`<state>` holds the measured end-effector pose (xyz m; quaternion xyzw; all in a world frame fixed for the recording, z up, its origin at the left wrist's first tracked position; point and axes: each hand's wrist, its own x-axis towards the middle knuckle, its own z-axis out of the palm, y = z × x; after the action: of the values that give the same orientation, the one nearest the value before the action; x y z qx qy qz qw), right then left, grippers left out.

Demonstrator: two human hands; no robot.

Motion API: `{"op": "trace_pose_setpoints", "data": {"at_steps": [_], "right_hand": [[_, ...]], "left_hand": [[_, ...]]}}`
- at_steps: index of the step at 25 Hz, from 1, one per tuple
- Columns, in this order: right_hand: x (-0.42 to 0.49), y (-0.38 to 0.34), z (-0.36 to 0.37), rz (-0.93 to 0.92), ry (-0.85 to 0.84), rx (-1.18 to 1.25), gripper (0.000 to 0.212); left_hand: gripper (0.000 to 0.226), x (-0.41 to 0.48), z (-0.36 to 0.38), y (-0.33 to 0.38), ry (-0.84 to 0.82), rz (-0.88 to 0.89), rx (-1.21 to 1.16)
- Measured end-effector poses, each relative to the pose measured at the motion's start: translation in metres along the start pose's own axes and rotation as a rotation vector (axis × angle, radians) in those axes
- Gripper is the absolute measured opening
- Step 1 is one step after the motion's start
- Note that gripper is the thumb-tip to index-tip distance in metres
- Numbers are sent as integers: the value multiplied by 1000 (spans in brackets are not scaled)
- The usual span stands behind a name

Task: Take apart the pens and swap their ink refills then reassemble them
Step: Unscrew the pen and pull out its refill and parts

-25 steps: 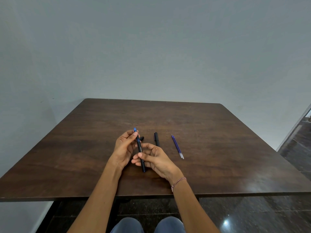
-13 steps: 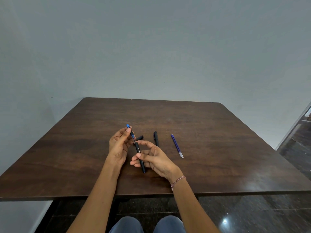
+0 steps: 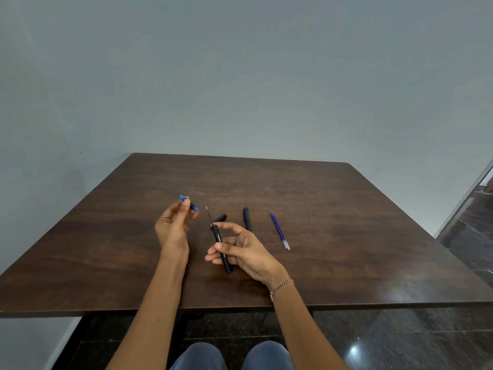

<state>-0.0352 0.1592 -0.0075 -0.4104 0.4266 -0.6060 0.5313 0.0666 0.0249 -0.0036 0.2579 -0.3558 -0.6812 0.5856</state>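
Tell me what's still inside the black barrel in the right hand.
A thin refill sticks out of the top of the black barrel held by the right hand, its tip bare. How far it runs inside cannot be seen. The left hand holds the removed blue-ended tip piece.

You're looking at a soft, even, rather dim scene with no hard shadows. Faint shade sits under your hands on the table (image 3: 333,209), whose right side carries a pale sheen. A small bright glare spot marks the glossy floor (image 3: 353,350) at lower right. Focus is sharp at centre; wide-angle distortion bends the table's edges.
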Motion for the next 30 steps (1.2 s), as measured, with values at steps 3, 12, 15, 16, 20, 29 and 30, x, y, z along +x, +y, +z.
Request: {"op": "trace_pose_setpoints", "data": {"at_steps": [3,12,15,16,20,29,30], "right_hand": [[-1,-1,1,-20,29,24,41],[1,0,-1,-37,69,77,45],[0,-2,-1,-47,93,72,42],[0,-2,-1,-55,100,72,37],[-2,-3,1,-67,131,85,23],[2,1,0,-190,253,-70,17],[2,1,0,-205,293,-126,22]], "left_hand": [[18,0,-1,-11,28,335,658],[24,0,3,-14,80,250,1180],[25,-1,5,-12,101,216,1194],[26,-1,5,-12,106,213,1193],[33,-1,3,-12,132,215,1154],[20,6,-5,-7,14,143,352],[19,5,-5,-7,-41,138,297]]}}
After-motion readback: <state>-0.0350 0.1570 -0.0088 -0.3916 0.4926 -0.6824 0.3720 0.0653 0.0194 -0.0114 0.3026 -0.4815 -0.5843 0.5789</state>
